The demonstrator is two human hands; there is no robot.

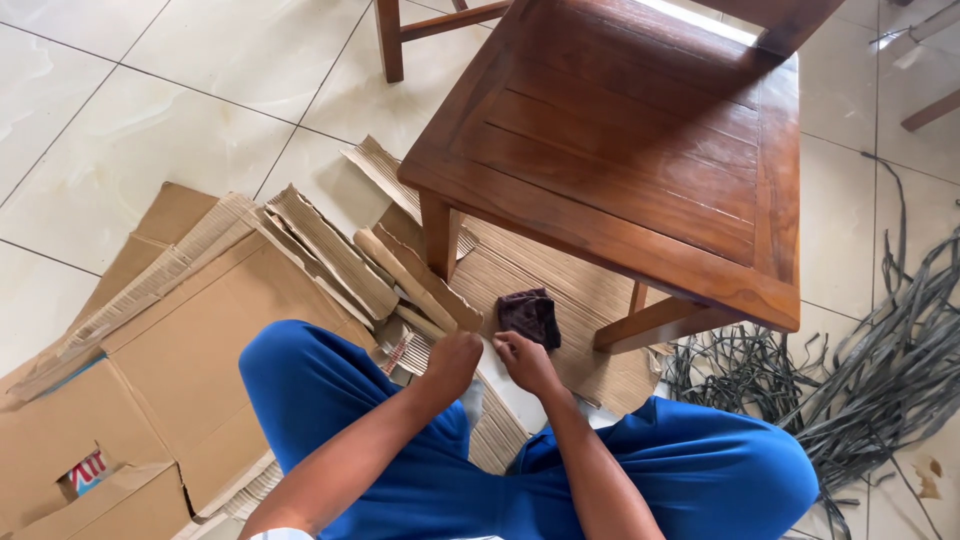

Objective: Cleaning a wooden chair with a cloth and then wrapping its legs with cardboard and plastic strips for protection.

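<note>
I sit on the floor in blue trousers (330,400), knees apart. My left hand (452,362) and my right hand (524,362) are close together low between my knees, fingers curled; whether they hold something small I cannot tell. A dark maroon cloth (530,316) lies crumpled on the cardboard just beyond my right hand, almost touching its fingertips. A brown wooden chair (620,150) stands right in front of me, its front legs (440,235) planted on the corrugated cardboard (520,265).
Flattened and torn cardboard boxes (190,330) cover the pale tiled floor (150,110) to my left. A tangle of grey strips (870,360) lies at the right. Another chair leg (928,110) shows at the far right edge.
</note>
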